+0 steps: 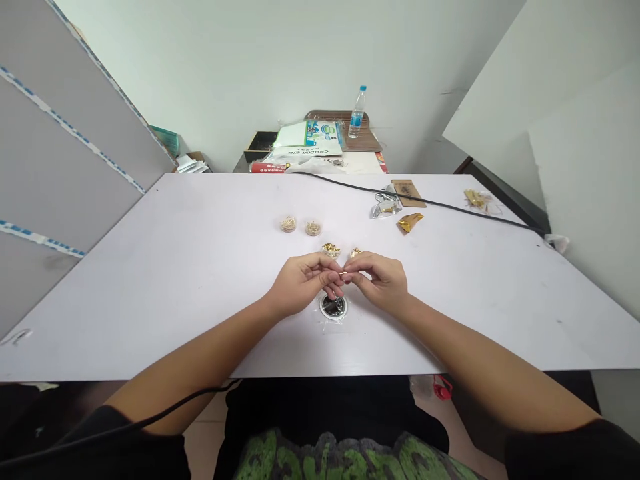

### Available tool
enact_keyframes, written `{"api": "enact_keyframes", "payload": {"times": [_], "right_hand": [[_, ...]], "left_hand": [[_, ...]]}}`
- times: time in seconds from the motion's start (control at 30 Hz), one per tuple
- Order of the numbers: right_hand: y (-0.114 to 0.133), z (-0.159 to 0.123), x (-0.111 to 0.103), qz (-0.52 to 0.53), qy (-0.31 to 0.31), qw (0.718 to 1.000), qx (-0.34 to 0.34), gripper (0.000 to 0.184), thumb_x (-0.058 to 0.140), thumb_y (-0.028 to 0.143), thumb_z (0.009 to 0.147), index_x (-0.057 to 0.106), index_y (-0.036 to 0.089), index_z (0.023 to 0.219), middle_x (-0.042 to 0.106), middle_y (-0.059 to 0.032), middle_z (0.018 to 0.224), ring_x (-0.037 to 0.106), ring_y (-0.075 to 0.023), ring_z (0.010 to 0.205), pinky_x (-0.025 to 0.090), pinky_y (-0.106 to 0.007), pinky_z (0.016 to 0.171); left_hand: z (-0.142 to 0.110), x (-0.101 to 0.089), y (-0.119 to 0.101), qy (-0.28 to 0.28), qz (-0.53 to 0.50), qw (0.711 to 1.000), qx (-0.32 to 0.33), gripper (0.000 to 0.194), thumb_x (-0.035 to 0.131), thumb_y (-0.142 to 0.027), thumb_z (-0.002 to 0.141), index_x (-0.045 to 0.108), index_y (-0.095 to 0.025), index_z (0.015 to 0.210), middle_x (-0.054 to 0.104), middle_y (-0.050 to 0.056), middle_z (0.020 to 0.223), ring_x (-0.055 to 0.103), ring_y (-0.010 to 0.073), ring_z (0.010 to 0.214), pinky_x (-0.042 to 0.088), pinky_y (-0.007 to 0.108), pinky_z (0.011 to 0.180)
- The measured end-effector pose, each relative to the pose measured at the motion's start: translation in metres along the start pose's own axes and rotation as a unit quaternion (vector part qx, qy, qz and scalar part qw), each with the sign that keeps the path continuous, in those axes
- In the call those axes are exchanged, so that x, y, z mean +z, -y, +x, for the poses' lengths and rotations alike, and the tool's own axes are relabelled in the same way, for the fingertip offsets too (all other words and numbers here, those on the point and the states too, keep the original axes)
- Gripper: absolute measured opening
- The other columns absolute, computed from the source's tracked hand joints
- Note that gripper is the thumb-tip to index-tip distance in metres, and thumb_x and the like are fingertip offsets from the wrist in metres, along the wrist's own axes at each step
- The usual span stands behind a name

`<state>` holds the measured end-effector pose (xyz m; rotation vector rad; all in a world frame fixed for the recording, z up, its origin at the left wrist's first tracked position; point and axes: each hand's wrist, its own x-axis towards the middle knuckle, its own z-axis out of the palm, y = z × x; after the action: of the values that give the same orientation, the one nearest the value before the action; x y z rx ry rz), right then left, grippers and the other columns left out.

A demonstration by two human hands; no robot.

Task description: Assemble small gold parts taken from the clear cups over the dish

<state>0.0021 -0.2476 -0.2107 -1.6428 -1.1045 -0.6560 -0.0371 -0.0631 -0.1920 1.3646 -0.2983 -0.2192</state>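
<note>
Noting, left to right, edges first: seeing grey partition (75,127) rising along left side of white tabletop (150,287); finding tabletop stretching between partition and left hand (303,285); reaching in over near edge with both forearms. Finding more tabletop right of right hand (381,281), with black cable (450,205) running from back edge to right edge.

Pinching small thin piece (342,273) in left fingertips, closed together; gripping same piece with right fingertips, also closed, near tabletop's middle. Not making out its exact shape.

Logging surface: seeing left round container (288,224) just beside right round container (313,228), both holding pale pieces; gold pieces (331,248) behind left fingers; dark disc (333,306) with pale rim below, partly hidden; gold packet (410,222) farther right.

Logging room: spotting bottle (357,117) standing on brown tray (369,141) beyond back edge.
</note>
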Motion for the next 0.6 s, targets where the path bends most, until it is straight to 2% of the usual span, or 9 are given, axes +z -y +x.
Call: {"api": "enact_keyframes", "payload": {"times": [0.3, 0.43, 0.6], "right_hand": [[0.0053, 0.0012, 0.0019, -0.013, 0.001, 0.999, -0.03, 0.007, 0.067, 0.013, 0.087, 0.062, 0.019, 0.088, 0.071, -0.004, 0.075, 0.069, -0.0136, 0.069, 0.059, -0.025, 0.063], [0.0059, 0.0, 0.0025, 0.009, 0.002, 1.0, -0.025, 0.008, 0.065, 0.012, 0.087, 0.062, 0.019, 0.09, 0.071, -0.0045, 0.076, 0.069, -0.0144, 0.069, 0.058, -0.025, 0.062], [0.008, 0.0024, 0.0035, 0.029, 0.001, 0.999, -0.038, 0.015, 0.063, 0.009, 0.086, 0.06, 0.021, 0.094, 0.069, -0.0049, 0.077, 0.069, -0.0165, 0.07, 0.057, -0.027, 0.059]], "left_hand": [[-0.0042, 0.0009, -0.0006, 0.023, 0.039, 0.999, 0.015, 0.04, 0.067, -0.049, 0.086, 0.057, -0.01, 0.082, 0.065, 0.005, 0.068, 0.068, 0.013, 0.063, 0.056, 0.022, 0.056], [-0.0046, 0.0019, -0.0031, 0.053, 0.022, 0.998, 0.011, 0.042, 0.061, -0.05, 0.09, 0.056, -0.01, 0.079, 0.066, 0.006, 0.07, 0.069, 0.0142, 0.064, 0.056, 0.024, 0.057], [-0.0043, 0.0033, -0.0042, 0.059, -0.014, 0.998, -0.006, 0.044, 0.061, -0.051, 0.089, 0.056, -0.009, 0.075, 0.065, 0.007, 0.07, 0.069, 0.0152, 0.064, 0.056, 0.026, 0.059]]}}
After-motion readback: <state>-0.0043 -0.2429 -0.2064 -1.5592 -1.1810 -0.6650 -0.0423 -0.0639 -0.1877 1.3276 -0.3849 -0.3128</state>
